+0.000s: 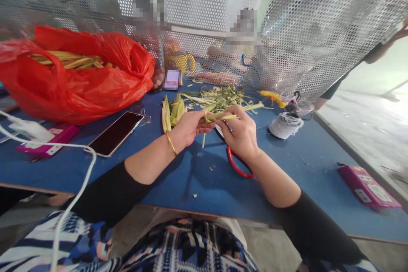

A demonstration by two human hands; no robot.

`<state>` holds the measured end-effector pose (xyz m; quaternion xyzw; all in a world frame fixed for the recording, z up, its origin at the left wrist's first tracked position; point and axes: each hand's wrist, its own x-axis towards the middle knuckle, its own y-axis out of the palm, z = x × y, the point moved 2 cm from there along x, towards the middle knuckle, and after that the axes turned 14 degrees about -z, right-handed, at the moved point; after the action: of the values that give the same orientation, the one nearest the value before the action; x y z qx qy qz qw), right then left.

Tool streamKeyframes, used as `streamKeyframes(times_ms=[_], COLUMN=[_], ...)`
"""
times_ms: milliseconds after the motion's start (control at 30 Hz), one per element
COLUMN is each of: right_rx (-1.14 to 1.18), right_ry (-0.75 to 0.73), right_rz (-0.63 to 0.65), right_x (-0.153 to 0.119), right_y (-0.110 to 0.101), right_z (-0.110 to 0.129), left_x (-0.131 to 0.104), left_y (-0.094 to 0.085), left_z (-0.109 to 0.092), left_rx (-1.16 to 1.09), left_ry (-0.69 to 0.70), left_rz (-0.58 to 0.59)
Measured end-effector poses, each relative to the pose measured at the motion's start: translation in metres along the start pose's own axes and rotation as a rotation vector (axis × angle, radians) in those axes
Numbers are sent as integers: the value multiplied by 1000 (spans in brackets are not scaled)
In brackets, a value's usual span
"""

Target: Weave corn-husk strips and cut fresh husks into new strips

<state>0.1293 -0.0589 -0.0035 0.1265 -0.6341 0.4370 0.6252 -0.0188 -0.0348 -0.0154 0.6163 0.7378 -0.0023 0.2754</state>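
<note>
Over the middle of the blue table (191,187), both my hands are on a pale green strip of plant leaf (228,117) that looks like husk. My left hand (191,125) has its fingers closed round the strip's left end, where a thin piece hangs down. The fingers of my right hand (240,129) pinch the strip farther right. Partly under my right hand lie red-handled scissors (239,168), their blades mostly hidden. Just beyond my hands is a loose heap of shredded green strips (223,95). Folded yellow-green bundles (175,110) lie beyond my left wrist.
A red plastic bag (95,89) of dry strips bulges at the left. Nearer are a phone (115,134), a purple box (60,138) and a white cable (91,170). To the right sit a white string spool (286,126), a yellow-handled tool (274,97) and another purple box (368,187). Perforated metal panels (197,12) stand behind.
</note>
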Motion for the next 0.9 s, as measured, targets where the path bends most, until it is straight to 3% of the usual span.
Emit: streamKeyframes(times_ms=[133, 500, 900], right_rx=[-180, -142, -157], right_ry=[-126, 527, 659], right_rz=[21, 211, 129], right_x=[-1, 4, 7], right_y=[2, 4, 3], right_z=[3, -7, -12], left_x=[-5, -9, -7], left_y=[3, 5, 6], left_z=[5, 10, 11], left_rx=[80, 238, 135], left_ry=[40, 94, 10], left_rz=[55, 250, 337])
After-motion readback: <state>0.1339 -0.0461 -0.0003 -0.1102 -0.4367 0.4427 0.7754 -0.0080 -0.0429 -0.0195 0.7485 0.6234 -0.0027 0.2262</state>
